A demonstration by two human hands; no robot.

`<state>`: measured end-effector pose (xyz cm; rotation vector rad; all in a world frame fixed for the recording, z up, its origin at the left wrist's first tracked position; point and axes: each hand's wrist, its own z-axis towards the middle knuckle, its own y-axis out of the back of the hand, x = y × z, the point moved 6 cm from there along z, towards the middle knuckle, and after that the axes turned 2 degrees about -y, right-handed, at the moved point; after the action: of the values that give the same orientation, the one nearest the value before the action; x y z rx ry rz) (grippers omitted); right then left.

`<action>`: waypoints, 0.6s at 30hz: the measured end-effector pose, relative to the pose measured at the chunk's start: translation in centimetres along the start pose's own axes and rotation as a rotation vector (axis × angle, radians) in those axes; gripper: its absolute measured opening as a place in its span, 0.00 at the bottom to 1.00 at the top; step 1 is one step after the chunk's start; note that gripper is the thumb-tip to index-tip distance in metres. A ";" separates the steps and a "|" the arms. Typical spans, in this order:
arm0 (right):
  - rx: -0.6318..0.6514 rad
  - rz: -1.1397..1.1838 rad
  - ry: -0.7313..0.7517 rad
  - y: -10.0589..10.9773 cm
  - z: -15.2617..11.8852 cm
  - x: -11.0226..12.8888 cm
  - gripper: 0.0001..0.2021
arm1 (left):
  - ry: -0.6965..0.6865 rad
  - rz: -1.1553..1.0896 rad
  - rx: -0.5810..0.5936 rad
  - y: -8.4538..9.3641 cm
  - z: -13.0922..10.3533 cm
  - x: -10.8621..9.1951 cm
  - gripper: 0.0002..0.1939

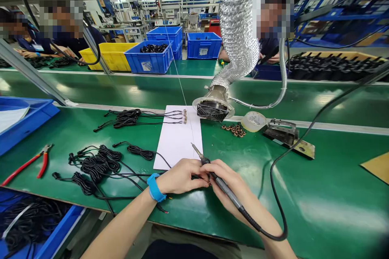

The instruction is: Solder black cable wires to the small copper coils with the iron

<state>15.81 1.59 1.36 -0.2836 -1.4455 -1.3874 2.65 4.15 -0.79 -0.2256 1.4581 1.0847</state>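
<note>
Low over the front of the green bench, my two hands meet at the fingertips. My right hand (227, 180) is closed around a soldering iron (226, 190), its bare tip pointing up and away over the white sheet (179, 139). Its fingertips also pinch close to my left fingers. My left hand (184, 176), with a blue wristband, is closed on the end of a black cable (162, 156) that runs in from a coiled bundle; the cable's tip is mostly hidden by my fingers. On the sheet's far part lie several cable ends with small metal connectors (184, 116).
Coiled black cables (99, 164) and red-handled cutters (44, 160) lie left. A fume extractor hood (212, 107) hangs above the bench's back. Small brass-coloured parts (235, 130), a round clear container (253, 121) and a metal stand (288, 137) sit right. Solder wire hangs down over the sheet.
</note>
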 end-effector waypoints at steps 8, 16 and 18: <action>-0.259 0.008 0.026 0.5 0.0 -1.1 0.13 | 0.183 -0.314 -0.070 0.3 0.0 1.3 0.10; -0.466 -0.041 0.111 0.4 0.2 -0.6 0.18 | 0.278 -0.354 -0.114 -0.2 0.0 2.1 0.07; -0.464 -0.036 0.125 0.2 0.4 -0.5 0.16 | 0.267 -0.372 -0.107 -0.2 0.1 1.9 0.08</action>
<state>15.98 2.23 1.21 -0.4579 -1.0181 -1.7307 2.40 4.96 -2.50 -0.7115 1.5170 0.8497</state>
